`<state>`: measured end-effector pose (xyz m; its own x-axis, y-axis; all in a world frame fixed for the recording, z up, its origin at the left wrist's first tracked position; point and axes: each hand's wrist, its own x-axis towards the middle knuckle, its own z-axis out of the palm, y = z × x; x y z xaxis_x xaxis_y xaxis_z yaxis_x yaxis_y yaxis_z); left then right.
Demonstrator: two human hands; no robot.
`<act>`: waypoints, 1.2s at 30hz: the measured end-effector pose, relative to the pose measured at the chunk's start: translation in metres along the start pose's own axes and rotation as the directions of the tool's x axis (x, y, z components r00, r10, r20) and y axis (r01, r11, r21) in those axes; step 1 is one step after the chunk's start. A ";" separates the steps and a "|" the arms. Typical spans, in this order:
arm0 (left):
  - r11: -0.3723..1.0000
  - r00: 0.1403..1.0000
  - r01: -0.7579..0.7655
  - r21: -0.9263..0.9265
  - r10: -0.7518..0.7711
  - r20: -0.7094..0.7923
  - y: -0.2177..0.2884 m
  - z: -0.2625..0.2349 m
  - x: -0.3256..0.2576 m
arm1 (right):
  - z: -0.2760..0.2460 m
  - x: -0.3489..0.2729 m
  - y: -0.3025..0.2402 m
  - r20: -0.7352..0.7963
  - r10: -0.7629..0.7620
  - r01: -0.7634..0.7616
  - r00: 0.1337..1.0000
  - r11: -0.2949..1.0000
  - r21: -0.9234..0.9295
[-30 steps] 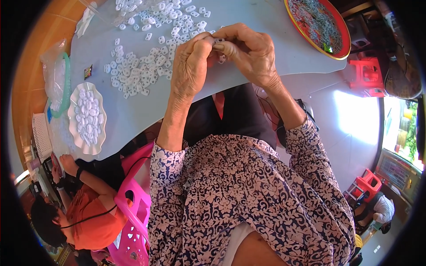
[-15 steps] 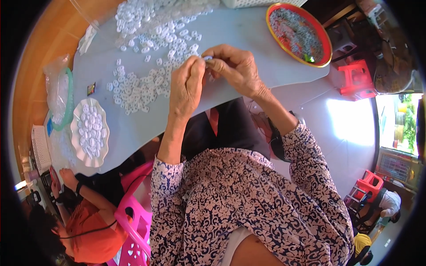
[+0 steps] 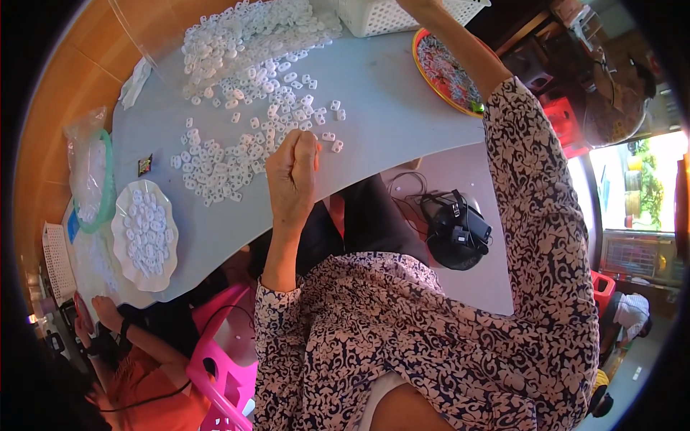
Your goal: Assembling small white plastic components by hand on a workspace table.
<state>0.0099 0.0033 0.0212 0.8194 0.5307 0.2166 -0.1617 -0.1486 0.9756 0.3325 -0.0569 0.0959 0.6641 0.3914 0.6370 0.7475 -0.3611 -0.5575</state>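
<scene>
My left hand (image 3: 293, 176) is closed in a fist at the table's near edge; whatever lies inside its fingers is hidden. Beside it are small white plastic pieces (image 3: 230, 169) with two holes each, scattered loosely. My right arm reaches far forward, and my right hand (image 3: 419, 6) is over the rim of a white perforated basket (image 3: 370, 20), its fingers cut off by the top of the picture. Below that forearm sits a round red tray (image 3: 440, 95) of small metal parts, partly covered by the arm.
More white pieces (image 3: 251, 32) are heaped at the far left. A scalloped white plate (image 3: 164, 276) holds several others. Left of it stand a green-rimmed basket (image 3: 108, 176) and a small dark packet (image 3: 145, 165). A co-worker's hand (image 3: 108, 314) is at lower left, beside a pink chair (image 3: 215, 366).
My right hand has left my left hand and swung forward to the basket at the far side. My left hand has moved slightly down and remains closed.
</scene>
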 end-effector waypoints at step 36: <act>0.717 0.958 -0.202 0.668 0.286 -0.017 0.006 -0.052 0.053 | 0.020 -0.148 -0.058 0.451 -0.112 -0.053 0.886 0.940 0.337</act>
<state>0.0240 0.0737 0.0405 0.7295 0.4802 0.4870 0.0858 -0.7708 0.6313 0.1914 -0.0772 0.0231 0.5097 0.7685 0.3868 0.6717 -0.0746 -0.7370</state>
